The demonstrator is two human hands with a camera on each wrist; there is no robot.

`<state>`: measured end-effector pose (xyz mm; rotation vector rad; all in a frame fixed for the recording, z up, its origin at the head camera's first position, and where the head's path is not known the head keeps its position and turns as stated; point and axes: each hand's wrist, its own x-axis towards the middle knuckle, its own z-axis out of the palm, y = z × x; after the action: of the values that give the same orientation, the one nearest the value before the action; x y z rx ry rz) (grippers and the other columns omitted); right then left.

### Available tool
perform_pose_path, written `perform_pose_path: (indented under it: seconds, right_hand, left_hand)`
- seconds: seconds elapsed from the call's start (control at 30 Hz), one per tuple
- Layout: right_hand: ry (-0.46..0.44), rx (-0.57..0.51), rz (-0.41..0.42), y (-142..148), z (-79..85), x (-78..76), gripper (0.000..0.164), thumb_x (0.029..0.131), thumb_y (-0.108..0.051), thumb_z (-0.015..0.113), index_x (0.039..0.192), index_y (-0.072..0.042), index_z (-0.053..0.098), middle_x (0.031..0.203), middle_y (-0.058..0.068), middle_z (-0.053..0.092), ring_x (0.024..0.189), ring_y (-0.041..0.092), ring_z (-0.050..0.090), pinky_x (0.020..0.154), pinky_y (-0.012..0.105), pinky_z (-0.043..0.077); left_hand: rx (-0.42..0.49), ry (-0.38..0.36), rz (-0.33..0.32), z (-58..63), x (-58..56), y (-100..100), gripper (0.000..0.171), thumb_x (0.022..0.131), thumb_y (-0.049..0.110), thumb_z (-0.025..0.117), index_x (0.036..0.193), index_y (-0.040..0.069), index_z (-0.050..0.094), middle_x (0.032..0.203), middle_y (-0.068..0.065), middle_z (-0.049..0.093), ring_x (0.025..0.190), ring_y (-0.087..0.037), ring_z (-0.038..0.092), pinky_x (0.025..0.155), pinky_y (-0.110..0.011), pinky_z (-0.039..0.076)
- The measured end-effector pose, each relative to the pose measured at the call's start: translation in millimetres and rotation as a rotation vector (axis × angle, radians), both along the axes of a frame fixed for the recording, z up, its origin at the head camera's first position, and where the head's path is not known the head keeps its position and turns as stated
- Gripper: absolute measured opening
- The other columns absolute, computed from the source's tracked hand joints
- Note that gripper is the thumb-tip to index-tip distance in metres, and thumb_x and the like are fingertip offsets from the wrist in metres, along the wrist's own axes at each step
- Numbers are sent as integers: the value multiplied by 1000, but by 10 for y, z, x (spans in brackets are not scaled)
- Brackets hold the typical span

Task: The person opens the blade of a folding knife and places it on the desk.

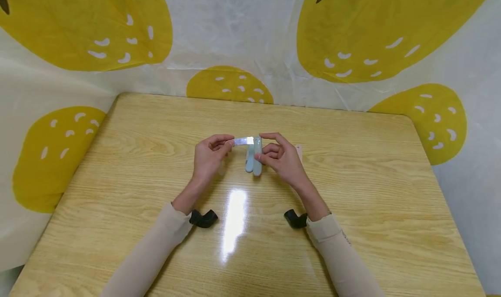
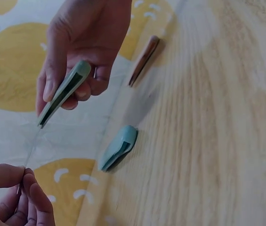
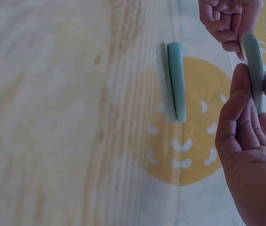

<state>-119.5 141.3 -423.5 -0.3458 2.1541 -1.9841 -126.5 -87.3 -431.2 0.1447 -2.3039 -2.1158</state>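
Note:
A folding knife (image 1: 257, 165) with a pale green handle is held above the table, its shiny blade (image 1: 243, 141) swung out sideways from the handle's far end. My left hand (image 1: 209, 157) pinches the blade's tip between thumb and fingers. On the other side, my right hand (image 1: 287, 163) grips the handle between thumb and fingers. The left wrist view shows the handle's dark slot (image 2: 67, 94). Below, on the table, lies a second pale green object (image 2: 119, 148), apparently a similar folded knife, touched by neither hand.
A pinkish, slim object (image 2: 144, 61) lies on the wooden table (image 1: 372, 192), mostly behind my right hand in the head view. Dark wrist mounts (image 1: 204, 218) stick out at both cuffs. A fruit-printed sheet (image 1: 235, 36) hangs behind the table.

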Motion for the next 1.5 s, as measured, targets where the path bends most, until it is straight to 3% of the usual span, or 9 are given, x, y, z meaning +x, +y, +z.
perform_pose_path:
  seconds: [0.3,0.5,0.63,0.77,0.93,1.2,1.5]
  right_hand:
    - [-5,25,15,7,1,-5,55,95,0,73,147,-7,56,98,22,72,79,9,73,80,29,64]
    - [-6,13,23,15,3,-1,56,94,1,74,147,-9,57,96,14,73,80,10,74,79,28,64]
    - [-2,4,32,22,-8,-6,57,95,1,73,148,-4,55,94,8,74,80,9,74,79,26,63]
    - [2,6,35,24,-6,-6,57,95,0,73,149,-4,55,93,5,73,79,9,73,78,25,63]
    - [7,24,47,28,-2,-5,57,95,-1,73,149,-4,55,95,9,73,80,9,73,76,23,61]
    - [-5,67,87,37,11,11,56,96,-4,73,149,-11,57,99,15,73,82,10,73,76,30,60]
    - [-23,94,111,17,-2,13,55,96,-7,75,147,-18,60,102,18,73,83,13,73,72,31,57]
  left_hand:
    - [48,24,35,19,-51,-8,21,95,15,77,111,2,77,106,-18,77,86,-31,73,78,-37,63]
    - [78,52,48,35,-73,4,26,94,15,78,114,-2,76,93,-6,76,85,-36,71,77,-40,63]
    - [95,59,63,58,-93,17,26,95,14,78,114,-3,76,88,1,73,84,-36,71,76,-38,63]
    - [129,61,74,76,-114,30,27,95,12,77,116,-5,74,86,0,73,84,-33,72,74,-33,62]
    - [161,64,84,72,-154,43,30,95,11,76,118,-8,71,83,2,72,79,-19,72,74,-29,62]
    - [221,71,91,76,-194,64,31,95,8,76,119,-10,69,83,2,70,77,-13,71,73,-27,62]
    - [272,62,108,92,-239,77,28,93,3,77,117,-10,69,80,2,71,72,-11,71,71,-25,62]
